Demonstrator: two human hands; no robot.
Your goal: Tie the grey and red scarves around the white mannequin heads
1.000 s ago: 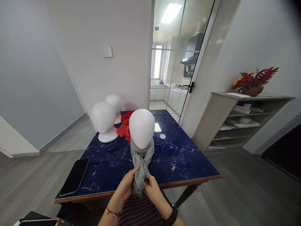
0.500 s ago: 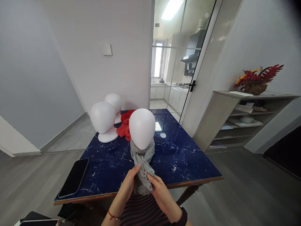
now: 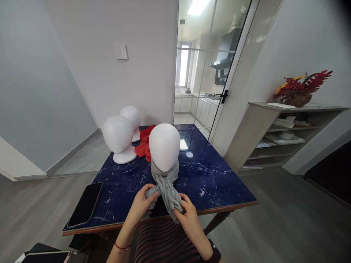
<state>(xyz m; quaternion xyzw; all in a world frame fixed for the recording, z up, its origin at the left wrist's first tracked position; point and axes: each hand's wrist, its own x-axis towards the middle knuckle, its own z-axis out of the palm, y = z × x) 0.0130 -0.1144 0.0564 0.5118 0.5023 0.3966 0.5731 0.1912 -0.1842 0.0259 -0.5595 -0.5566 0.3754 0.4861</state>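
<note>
A grey scarf (image 3: 168, 190) goes round the neck of a white foam mannequin head (image 3: 164, 147) near the front of the table. Its two ends cross in front and hang toward me. My left hand (image 3: 142, 202) is closed on the left end, which is bunched and partly hidden by the fingers. The right end is pinched between thumb and fingers of my right hand (image 3: 187, 212), close to the table's front edge. The head stands upright, and its base is hidden behind the scarf.
On the blue marbled table (image 3: 219, 186), two more white mannequin heads (image 3: 118, 134) stand at the back left. A red cloth (image 3: 143, 146) lies beside them. A black phone (image 3: 85, 204) rests at the left edge. A shelf (image 3: 279, 135) is off to the right, past a glass door (image 3: 203, 73).
My hands have moved apart, the left one leftward. The scarf's ends, hanging together before, are now spread, one in each hand. The view has shifted slightly.
</note>
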